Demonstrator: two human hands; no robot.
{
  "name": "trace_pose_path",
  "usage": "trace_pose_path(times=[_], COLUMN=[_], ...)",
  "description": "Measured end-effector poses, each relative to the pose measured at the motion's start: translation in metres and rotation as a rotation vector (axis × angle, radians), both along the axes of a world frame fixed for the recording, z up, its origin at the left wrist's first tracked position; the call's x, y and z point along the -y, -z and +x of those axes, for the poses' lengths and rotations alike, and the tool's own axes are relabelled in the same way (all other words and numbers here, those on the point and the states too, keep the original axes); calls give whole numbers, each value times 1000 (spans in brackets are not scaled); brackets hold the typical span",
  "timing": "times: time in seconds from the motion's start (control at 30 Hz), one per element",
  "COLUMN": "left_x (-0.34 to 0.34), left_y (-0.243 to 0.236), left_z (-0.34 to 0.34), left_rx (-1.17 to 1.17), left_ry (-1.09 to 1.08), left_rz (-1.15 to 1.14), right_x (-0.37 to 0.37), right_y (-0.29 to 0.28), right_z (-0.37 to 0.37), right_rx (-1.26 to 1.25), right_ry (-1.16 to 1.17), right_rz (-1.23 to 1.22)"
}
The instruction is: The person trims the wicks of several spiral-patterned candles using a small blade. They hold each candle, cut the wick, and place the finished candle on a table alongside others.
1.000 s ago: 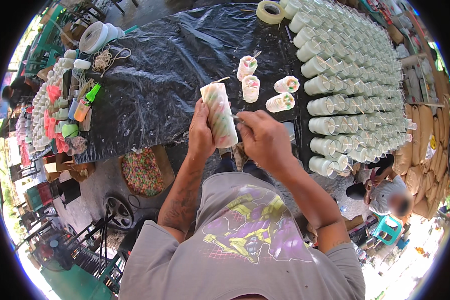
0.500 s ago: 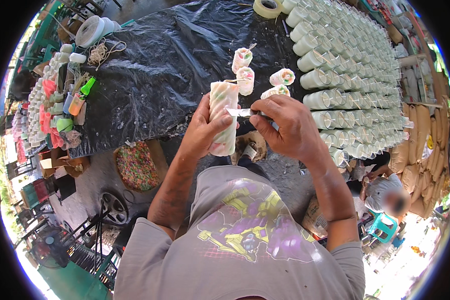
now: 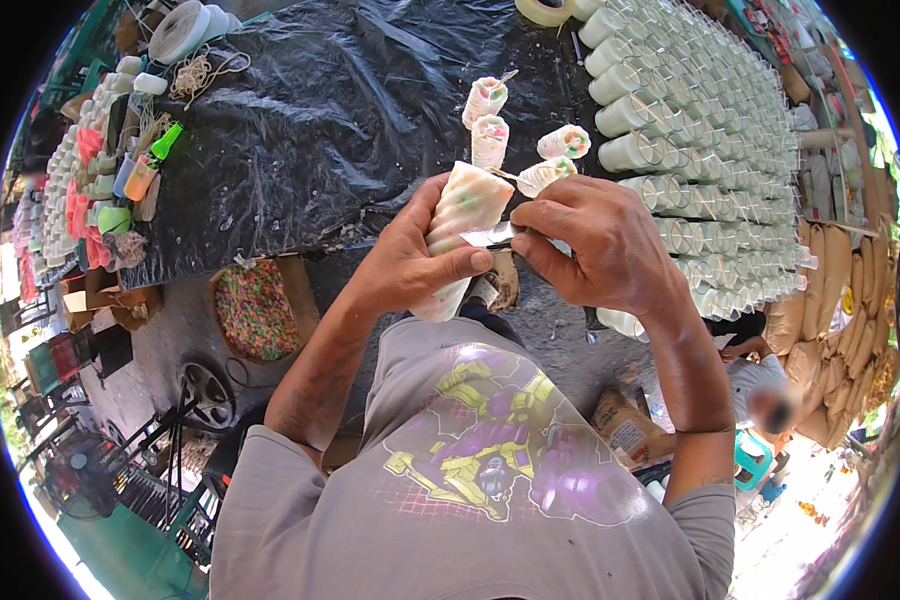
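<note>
Candle in hand: the white twisted candle (image 3: 465, 208) with pinkish and green patches is up in front of the shirt, by the near edge of the table, tilted with its wick end pointing far and a bit right.
Left hand: the left hand (image 3: 418, 250) has its fingers wrapped round the candle's left side, thumb across the front, so yeah, clamped on.
Right hand: the right hand (image 3: 605, 238) has thumb and forefinger pinched together on a flat pale strip (image 3: 490, 237), right by the candle's right side. Can't tell if the strip actually touches the wax.
Other candles: four similar twisted ones lie just beyond the hands, a left pair (image 3: 488, 142) and a right pair (image 3: 564, 141).
Table: black plastic sheet (image 3: 300, 130) over it, tape roll (image 3: 543, 11) at the far side.
Right side: rows and rows of glass jars (image 3: 660, 150) with pale fill.
Left side: green-necked bottle (image 3: 167, 142), plus tangled string (image 3: 196, 78) farther off.
Floor: box of colourful bits (image 3: 256, 310), near left.
</note>
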State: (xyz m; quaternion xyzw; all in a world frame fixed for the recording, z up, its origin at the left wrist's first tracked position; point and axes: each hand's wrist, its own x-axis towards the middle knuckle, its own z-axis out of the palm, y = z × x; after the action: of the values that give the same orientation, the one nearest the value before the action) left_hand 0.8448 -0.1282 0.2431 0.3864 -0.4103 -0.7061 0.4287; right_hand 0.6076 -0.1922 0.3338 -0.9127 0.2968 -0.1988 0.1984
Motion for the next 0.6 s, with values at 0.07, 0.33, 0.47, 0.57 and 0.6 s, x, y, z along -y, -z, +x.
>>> trace_pose_path(times=[0.07,0.33,0.47,0.57,0.6], left_x=[-1,-3,-3,-1,-1], left_y=[-1,-1,-3,-5,-5], left_z=[-2,-7,-7,-4,-3], left_rx=[21,49,12,-20,-5], left_ry=[-1,11,7,29,37], left_rz=[-1,-30,7,78,52], right_x=[0,0,2,2,1], right_y=[0,-2,0,-1,5], right_z=[-1,-3,-4,-3,-4], right_rx=[-11,-37,-10,24,69], right_ry=[-4,-1,-16,2,25], right_rz=[7,9,-23,3,32])
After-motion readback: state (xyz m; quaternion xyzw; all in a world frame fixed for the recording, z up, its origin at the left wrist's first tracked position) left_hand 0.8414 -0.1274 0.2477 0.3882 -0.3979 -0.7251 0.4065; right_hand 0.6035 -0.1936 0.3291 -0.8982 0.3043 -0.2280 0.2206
